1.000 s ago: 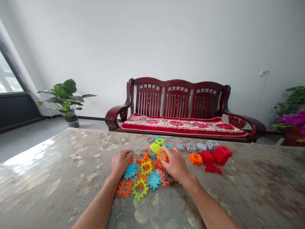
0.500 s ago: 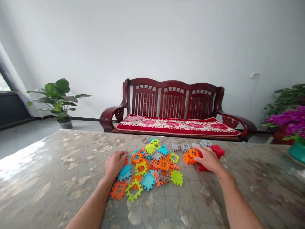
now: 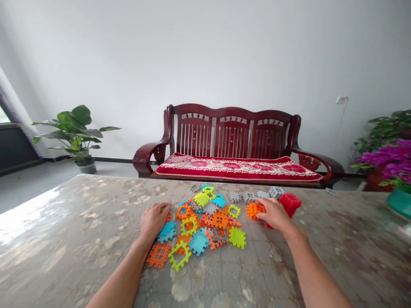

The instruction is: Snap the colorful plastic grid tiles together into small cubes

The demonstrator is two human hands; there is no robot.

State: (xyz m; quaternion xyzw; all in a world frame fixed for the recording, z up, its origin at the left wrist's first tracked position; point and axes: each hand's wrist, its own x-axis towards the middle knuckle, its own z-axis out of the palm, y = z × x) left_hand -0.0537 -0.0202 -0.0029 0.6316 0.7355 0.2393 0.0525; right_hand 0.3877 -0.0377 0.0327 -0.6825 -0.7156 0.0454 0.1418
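My left hand point(image 3: 154, 220) rests at the left edge of a pile of interlocking plastic tiles. Its fingers lie loosely over an orange tile, partly hiding it, beside a blue tile point(image 3: 166, 231). To the right of the pile, my right hand point(image 3: 272, 212) has its thumb and fingers closed on an orange tile, at a small stack of orange tiles point(image 3: 254, 210). Part of that stack is hidden by the fingers. Just behind this hand sits a red block of joined tiles point(image 3: 290, 204); more red shows beneath the hand.
Lime-green tiles point(image 3: 237, 237), orange tiles point(image 3: 159, 255) and grey tiles point(image 3: 235, 196) lie on the patterned tabletop point(image 3: 80, 239). Beyond the table stands a wooden bench point(image 3: 231, 112). Purple flowers point(image 3: 390, 160) in a teal pot point(image 3: 398, 203) stand at the right.
My right hand has shifted slightly left over the orange stack, covering the orange window-like tile that showed there. My left hand stays in place. The view has shifted slightly.
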